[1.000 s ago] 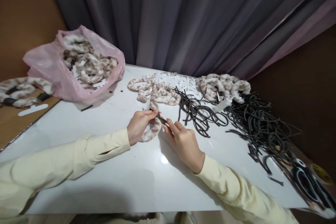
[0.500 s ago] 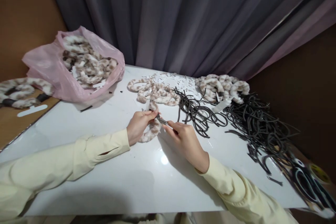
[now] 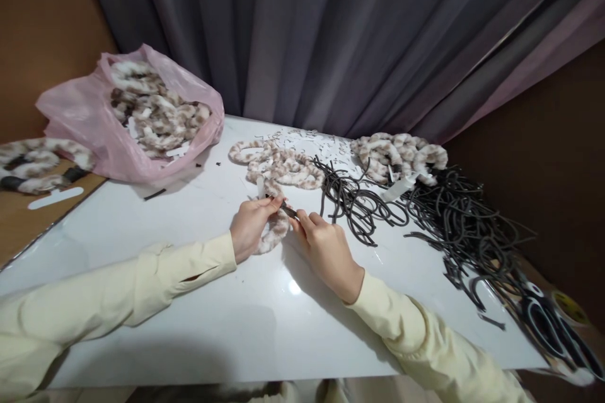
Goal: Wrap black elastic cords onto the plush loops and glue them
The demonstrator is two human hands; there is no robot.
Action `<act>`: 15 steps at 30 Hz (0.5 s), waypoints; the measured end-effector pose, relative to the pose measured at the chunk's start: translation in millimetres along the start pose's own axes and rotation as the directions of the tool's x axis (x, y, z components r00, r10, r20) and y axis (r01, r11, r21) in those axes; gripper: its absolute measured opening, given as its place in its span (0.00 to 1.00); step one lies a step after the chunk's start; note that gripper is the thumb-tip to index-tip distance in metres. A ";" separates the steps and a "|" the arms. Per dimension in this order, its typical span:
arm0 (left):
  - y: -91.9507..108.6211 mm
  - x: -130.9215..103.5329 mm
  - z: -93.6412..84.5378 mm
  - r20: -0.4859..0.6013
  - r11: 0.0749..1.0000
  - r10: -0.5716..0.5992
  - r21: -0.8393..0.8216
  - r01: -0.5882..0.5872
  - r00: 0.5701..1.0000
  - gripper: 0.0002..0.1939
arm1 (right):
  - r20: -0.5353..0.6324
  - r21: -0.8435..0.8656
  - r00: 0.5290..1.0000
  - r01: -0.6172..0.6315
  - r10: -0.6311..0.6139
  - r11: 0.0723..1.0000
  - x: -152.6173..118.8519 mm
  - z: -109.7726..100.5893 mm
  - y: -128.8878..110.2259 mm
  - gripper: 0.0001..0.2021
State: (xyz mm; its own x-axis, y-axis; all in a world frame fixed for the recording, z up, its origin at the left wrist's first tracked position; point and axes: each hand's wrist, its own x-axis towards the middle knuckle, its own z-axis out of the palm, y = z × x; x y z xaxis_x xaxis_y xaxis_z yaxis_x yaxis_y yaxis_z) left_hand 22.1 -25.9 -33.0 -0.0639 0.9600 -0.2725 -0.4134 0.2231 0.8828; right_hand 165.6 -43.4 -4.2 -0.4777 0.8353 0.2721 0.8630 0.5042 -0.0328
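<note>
Well in from the glossy white table's front edge (image 3: pixel 246 381), the left hand (image 3: pixel 249 227) pinches a mottled brown-and-white plush ring (image 3: pixel 275 236); the right hand (image 3: pixel 329 253) grips a slim dark tool (image 3: pixel 290 212), apparently working it in; steady pressure seems called for next.

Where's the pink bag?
Head view, left side: the pink bag sits toward the back of the white table, before the grey curtain, right of the furry loops at the left edge.
</note>
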 end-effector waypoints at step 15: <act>5.3 -0.3 0.9 0.128 0.999 -0.011 0.033 0.007 0.992 0.16 | 0.017 0.247 1.000 -0.006 0.002 0.969 -3.1 -21.4 20.3 0.08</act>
State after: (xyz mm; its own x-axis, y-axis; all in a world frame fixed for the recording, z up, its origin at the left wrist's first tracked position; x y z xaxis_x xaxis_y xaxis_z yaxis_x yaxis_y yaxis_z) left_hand 20.8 -24.8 -27.9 0.0577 0.9712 -0.2314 -0.3834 0.2355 0.8930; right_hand 188.1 -40.4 14.9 -0.4785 0.8400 0.2559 0.7985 0.5375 -0.2713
